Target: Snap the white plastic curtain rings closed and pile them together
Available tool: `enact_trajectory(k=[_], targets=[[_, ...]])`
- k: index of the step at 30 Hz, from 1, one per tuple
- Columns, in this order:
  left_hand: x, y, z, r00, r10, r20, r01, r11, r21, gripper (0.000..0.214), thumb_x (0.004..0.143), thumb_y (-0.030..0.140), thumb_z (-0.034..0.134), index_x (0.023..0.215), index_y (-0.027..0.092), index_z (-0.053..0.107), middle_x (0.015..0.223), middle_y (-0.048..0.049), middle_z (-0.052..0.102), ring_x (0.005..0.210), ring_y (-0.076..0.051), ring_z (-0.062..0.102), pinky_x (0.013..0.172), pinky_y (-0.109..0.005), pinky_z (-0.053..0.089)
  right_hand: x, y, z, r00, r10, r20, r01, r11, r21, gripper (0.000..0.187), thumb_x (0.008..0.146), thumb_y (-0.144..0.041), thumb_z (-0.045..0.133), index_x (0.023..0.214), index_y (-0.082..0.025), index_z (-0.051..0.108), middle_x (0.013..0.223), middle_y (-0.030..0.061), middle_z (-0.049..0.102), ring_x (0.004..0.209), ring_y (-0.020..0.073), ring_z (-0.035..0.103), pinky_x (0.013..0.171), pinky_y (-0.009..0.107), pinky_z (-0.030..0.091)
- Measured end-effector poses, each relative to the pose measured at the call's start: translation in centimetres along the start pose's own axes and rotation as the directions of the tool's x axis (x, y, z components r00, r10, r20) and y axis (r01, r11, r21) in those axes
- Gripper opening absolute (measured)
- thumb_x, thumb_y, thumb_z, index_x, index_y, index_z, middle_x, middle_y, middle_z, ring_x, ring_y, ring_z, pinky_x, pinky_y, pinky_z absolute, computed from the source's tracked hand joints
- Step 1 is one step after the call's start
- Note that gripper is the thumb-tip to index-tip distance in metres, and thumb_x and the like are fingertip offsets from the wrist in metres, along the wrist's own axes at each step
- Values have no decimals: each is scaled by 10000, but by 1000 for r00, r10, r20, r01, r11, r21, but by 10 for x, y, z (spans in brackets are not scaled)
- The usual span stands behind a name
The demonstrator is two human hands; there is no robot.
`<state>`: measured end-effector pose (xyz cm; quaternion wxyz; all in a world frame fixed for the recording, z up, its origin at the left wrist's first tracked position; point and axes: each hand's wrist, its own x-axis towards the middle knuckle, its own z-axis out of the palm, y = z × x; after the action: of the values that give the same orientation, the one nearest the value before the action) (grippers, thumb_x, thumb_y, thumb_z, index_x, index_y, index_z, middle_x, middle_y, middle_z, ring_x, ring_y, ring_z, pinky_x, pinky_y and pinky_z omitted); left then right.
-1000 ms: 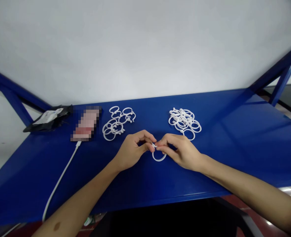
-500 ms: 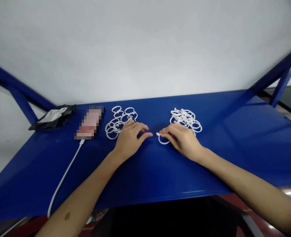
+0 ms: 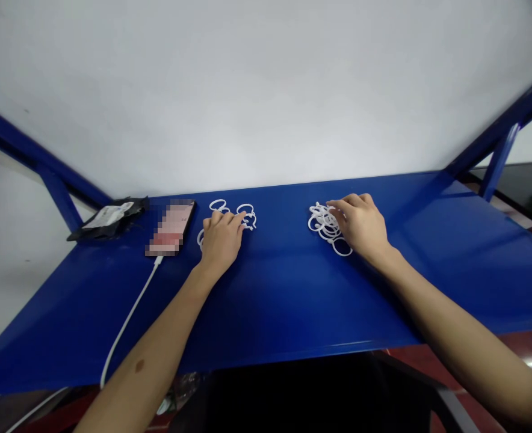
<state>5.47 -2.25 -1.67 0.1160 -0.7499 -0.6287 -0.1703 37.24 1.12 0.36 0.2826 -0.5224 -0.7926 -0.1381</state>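
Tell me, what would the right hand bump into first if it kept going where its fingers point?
The pile of white rings right in front; the right hand seems to touch it, though depth is unclear.

Blue table (image 3: 293, 300) with rings (image 3: 321, 225), phone (image 3: 171, 228), pouch (image 3: 108, 218)

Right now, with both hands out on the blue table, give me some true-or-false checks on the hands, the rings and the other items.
1. The left hand lies on the left pile of white rings. True.
2. The right hand is raised high above the blue table. False: it is down on the right pile of white rings.
3. A white cable runs to the phone. True.
4. The black pouch lies between the two ring piles. False: it lies at the far left, beyond the phone.
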Motion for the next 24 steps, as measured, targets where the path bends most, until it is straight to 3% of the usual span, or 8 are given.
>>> enact_trajectory(k=[7,10,13,15,18,21,24], targets=[[0,6,-4,993,13,-119,-23,996,-81,315,982,199,464,1221,213,668,998,-108,661,955,-304,513,785,-430,372,-1,-10,-2,995,-48,-91,51,998,34,243,974,-279,556,1098,-186,744,974,135,688,935,299,508,766,444,499],[-2,17,-16,970,25,-241,-87,965,-248,230,963,213,528,1141,218,674,911,-62,659,922,-262,535,820,-412,410,-3,-22,-8,989,-98,-111,112,985,127,227,977,-273,562,1112,-203,730,1008,123,685,966,292,520,809,450,515],[-9,31,-28,960,32,-277,-174,844,-507,172,943,203,568,1084,219,665,878,-19,664,872,-195,579,850,-363,464,-8,-40,-16,983,-172,-66,184,935,302,231,978,-259,567,1170,-214,688,1075,115,680,1022,278,563,876,466,526],[-15,41,-34,983,18,-180,-139,718,-682,150,926,218,605,1062,230,667,918,-7,672,821,-155,605,814,-318,493,-14,-53,-20,974,-225,-11,205,866,457,265,984,-269,567,1232,-205,636,1160,115,672,1086,263,598,950,473,519],[-24,50,-36,998,57,16,-15,505,-863,130,889,284,685,1014,247,692,931,0,685,790,-132,630,783,-288,513,-22,-69,-23,959,-255,120,118,750,651,341,990,-302,564,1315,-202,547,1262,118,656,1152,248,628,981,460,530],[-27,54,-37,978,114,173,130,313,-941,129,867,341,723,954,246,722,846,0,695,764,-135,645,764,-288,529,-27,-76,-24,932,-261,253,-35,629,777,288,996,-285,548,1274,-210,536,1194,96,695,1074,218,681,916,414,572],[-27,54,-37,954,152,257,230,178,-957,160,836,381,755,915,242,743,811,-8,693,751,-144,649,739,-292,542,-28,-79,-24,928,-238,285,-136,498,857,190,988,-248,550,1175,-215,545,1134,79,709,1014,189,701,865,372,591]])
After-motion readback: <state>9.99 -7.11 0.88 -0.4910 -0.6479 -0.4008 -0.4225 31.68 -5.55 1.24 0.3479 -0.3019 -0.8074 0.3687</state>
